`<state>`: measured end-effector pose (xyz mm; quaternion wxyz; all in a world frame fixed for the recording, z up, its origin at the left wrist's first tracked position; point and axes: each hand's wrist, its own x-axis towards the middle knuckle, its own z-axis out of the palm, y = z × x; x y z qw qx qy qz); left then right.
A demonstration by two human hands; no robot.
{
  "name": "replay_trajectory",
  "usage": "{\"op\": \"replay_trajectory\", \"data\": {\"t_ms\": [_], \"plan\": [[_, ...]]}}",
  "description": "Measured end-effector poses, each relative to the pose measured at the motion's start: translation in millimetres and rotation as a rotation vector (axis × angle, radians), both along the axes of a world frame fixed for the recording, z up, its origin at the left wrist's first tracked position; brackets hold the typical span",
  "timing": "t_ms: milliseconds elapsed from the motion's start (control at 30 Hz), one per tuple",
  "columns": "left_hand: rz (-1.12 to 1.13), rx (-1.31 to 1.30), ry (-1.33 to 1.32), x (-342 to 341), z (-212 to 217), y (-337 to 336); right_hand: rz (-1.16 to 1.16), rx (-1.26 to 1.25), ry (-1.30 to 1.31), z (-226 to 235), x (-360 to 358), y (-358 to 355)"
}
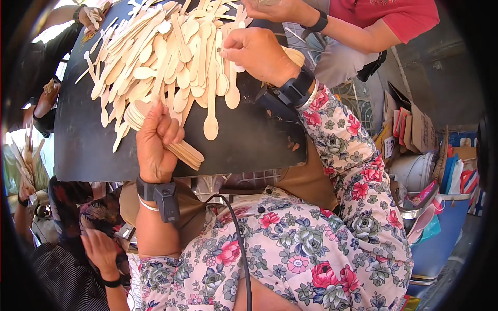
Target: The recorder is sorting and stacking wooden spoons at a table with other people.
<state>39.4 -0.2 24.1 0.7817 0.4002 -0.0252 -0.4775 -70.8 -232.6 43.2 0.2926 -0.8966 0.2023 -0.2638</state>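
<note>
A large heap of pale wooden spoons (161, 57) lies across the dark tabletop (244, 135). My left hand (158, 124), at the table's near edge, is wrapped round a bundle of wooden spoons (185, 154). Their rounded bowls stick out on the far left side of the fist and their handles point toward the near right. My right hand (263, 56) is over the right part of the heap, its fingers curled together at the spoons. Whether a spoon is between those fingertips cannot be made out. One loose spoon (211, 127) points toward me, its bowl nearest.
Across the table, a person in a red top (386, 20) works at the heap's far right. Other people's hands (93, 18) show along the left, some holding spoons. On the right stand cardboard boxes (421, 127), a white bucket (412, 171) and a blue bin (441, 233).
</note>
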Motion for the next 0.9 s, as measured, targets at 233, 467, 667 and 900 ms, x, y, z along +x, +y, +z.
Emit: {"op": "replay_trajectory", "data": {"t_ms": [233,467,667,900], "plan": [[0.079,-0.023,-0.041,9.3,-5.0,4.5,0.037,-0.125,0.364,-7.1,-0.4,24.6],[0.060,0.053,-0.074,1.4,-2.4,0.4,-0.096,-0.045,0.489,-10.8,9.7,40.6],[0.064,0.073,-0.123,-0.9,2.2,-0.8,-0.153,0.017,0.402,-16.9,16.6,35.6],[0.038,0.081,-0.138,0.0,-0.5,-2.8,-0.110,0.237,0.213,-31.3,18.4,17.4]]}}
